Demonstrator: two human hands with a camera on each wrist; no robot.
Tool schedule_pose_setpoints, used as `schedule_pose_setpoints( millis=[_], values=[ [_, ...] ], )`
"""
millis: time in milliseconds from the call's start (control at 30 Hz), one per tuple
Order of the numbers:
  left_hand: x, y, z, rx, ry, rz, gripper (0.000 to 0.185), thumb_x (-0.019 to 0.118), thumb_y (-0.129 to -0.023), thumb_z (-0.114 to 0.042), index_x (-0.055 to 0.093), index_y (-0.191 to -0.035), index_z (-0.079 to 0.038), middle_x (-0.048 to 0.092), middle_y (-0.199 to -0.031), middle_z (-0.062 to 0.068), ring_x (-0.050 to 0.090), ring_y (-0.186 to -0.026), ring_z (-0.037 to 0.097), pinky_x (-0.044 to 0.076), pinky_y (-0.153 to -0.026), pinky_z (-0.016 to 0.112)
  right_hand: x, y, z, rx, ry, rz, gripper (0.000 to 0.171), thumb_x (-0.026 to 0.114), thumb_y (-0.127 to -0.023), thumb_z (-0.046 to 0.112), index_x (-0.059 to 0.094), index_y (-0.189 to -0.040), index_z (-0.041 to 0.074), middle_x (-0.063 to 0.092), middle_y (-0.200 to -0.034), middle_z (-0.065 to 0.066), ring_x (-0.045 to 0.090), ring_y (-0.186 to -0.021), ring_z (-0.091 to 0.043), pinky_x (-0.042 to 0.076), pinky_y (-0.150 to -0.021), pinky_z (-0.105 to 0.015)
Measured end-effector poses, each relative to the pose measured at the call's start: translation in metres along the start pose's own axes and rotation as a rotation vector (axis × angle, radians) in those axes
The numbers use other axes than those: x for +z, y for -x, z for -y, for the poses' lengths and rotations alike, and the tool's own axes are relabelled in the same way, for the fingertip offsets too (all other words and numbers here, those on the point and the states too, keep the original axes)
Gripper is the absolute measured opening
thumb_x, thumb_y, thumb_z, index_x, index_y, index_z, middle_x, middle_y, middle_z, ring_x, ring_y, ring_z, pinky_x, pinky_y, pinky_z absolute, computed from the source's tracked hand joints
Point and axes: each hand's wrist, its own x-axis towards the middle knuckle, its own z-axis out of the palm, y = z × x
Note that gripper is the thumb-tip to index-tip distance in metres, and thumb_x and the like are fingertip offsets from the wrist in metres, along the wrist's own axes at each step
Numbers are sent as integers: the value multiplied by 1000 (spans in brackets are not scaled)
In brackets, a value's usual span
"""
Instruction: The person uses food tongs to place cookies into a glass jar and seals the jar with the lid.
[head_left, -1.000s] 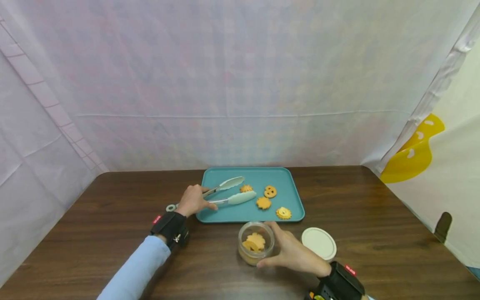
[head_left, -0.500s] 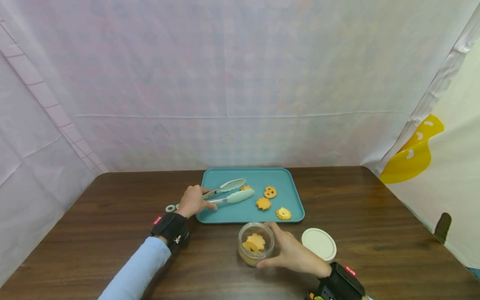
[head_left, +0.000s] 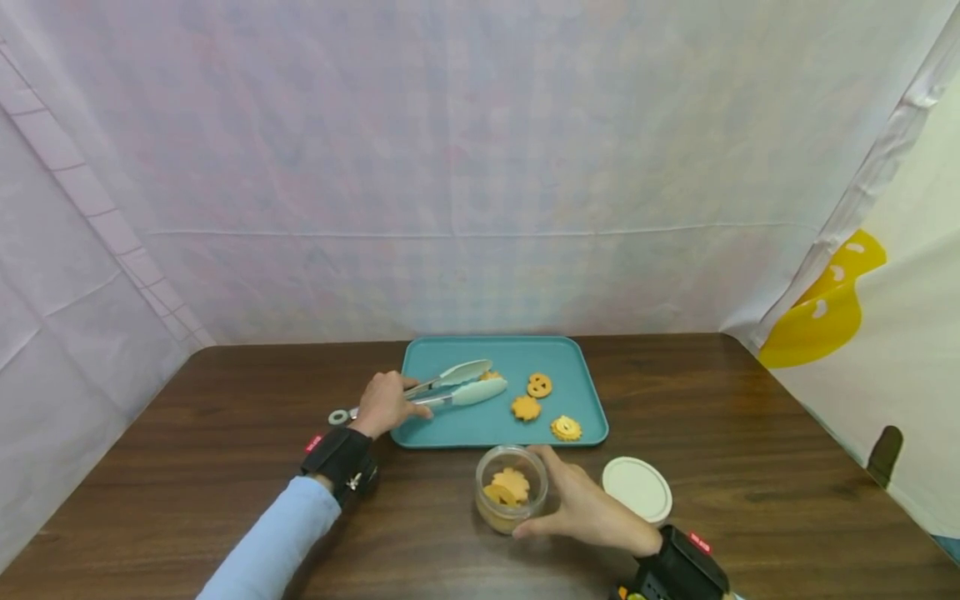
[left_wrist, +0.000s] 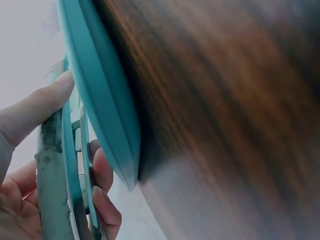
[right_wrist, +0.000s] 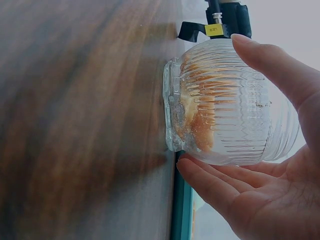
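Note:
My left hand holds a pair of tongs with pale green tips, thumb on one arm and fingers on the other in the left wrist view. The tips stand apart low over the left part of a teal tray, one on either side of a flower-shaped cookie that they partly hide. My right hand grips a ribbed clear jar between thumb and fingers. The jar stands upright and uncovered on the table, in front of the tray, with several cookies inside.
On the tray's right half lie a round cookie with holes, a flower-shaped cookie and a ring-topped cookie. A white lid lies on the wooden table, right of the jar. A pale cloth hangs behind.
The tongs' tips have drawn closer together around the cookie at the tray's left, which is now more covered. The right hand and the jar have stayed in place.

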Motion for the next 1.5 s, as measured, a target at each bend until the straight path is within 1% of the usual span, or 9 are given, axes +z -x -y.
schedule_pose_setpoints(
  millis=[167, 433, 533, 767, 967, 1067, 1233, 1367, 1500],
  values=[
    [-1, 1, 0, 4, -10, -11, 58, 82, -60, -28, 64, -107, 1, 66, -91, 17, 50, -63, 17, 39, -54, 25, 0, 0, 0, 2, -2, -2, 78, 72, -67, 47, 34, -128, 16, 52, -118, 3, 51, -106, -15, 43, -85, -32],
    [-2, 6, 2, 27, -9, -4, 57, 81, -61, -28, 65, -107, 0, 66, -90, 15, 49, -63, 15, 38, -54, 24, 0, 0, 0, -6, 10, -11, 78, 72, -67, 48, 35, -127, 14, 53, -117, 2, 52, -105, -15, 44, -84, -32],
    [-5, 9, 3, 46, 10, -8, 56, 81, -61, -28, 65, -106, 1, 67, -89, 15, 49, -62, 16, 38, -54, 24, 0, 0, 0, -9, 9, -12, 78, 72, -67, 48, 35, -127, 15, 53, -117, 3, 52, -105, -15, 44, -84, -32],
    [-13, 15, 8, 40, 46, -5, 55, 81, -61, -29, 66, -105, 0, 67, -84, 14, 45, -61, 15, 35, -55, 24, 1, 0, 0, -8, 4, -10, 78, 72, -67, 48, 35, -127, 15, 53, -117, 3, 52, -105, -15, 43, -85, -32],
    [-19, 22, 11, 57, 67, 2, 55, 81, -60, -28, 66, -105, 1, 66, -77, 13, 40, -59, 15, 32, -53, 23, 0, 0, 0, -3, 2, -5, 77, 71, -68, 49, 34, -128, 16, 52, -118, 2, 51, -106, -16, 43, -85, -33],
    [-24, 28, 12, 61, 97, 13, 54, 80, -62, -26, 65, -106, 1, 65, -75, 10, 39, -57, 13, 32, -52, 23, 1, -1, -1, -10, 7, -9, 77, 70, -68, 49, 35, -127, 15, 53, -118, 1, 52, -106, -17, 43, -85, -33],
    [-31, 35, 14, 68, 164, 41, 57, 79, -65, -25, 61, -110, 4, 59, -65, 4, 33, -51, 11, 26, -46, 22, 1, -1, 0, -6, 18, -15, 77, 71, -67, 49, 35, -127, 15, 53, -117, 1, 52, -106, -16, 43, -85, -33],
    [-35, 34, 15, 78, 167, 34, 57, 79, -65, -26, 62, -110, 4, 60, -68, 5, 31, -49, 10, 25, -44, 22, 1, -1, 0, -17, 31, -27, 77, 72, -67, 47, 36, -126, 13, 53, -117, 0, 52, -105, -17, 44, -85, -33],
    [-35, 33, 16, 66, 147, 32, 56, 79, -64, -26, 63, -109, 3, 65, -80, 13, 33, -51, 12, 26, -46, 23, 0, -1, 0, -21, 25, -22, 76, 72, -68, 46, 36, -126, 12, 53, -117, 0, 52, -105, -17, 44, -84, -33]
  ],
)
